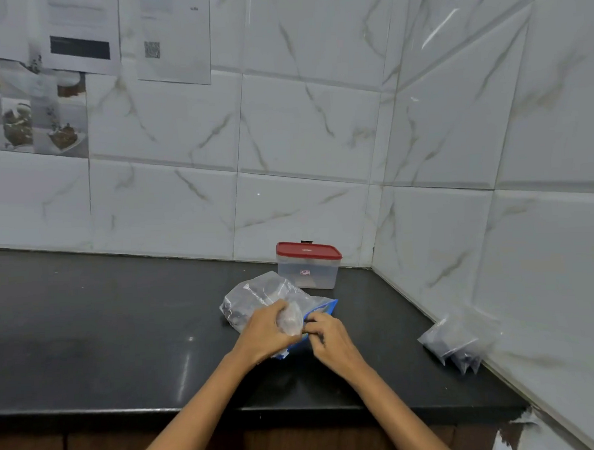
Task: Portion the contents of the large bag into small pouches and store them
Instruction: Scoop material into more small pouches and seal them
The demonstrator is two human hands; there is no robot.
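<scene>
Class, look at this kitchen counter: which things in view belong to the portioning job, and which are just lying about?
Part of the job:
- large bag, gripped by the left hand
- blue-edged pouch, pinched by the right hand
- filled pouches by the right wall
- red-lidded box, probably for storing

Just there:
- papers on the wall
- black counter

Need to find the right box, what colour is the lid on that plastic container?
Red: the lid shows best in the head view, on the clear container.
</scene>
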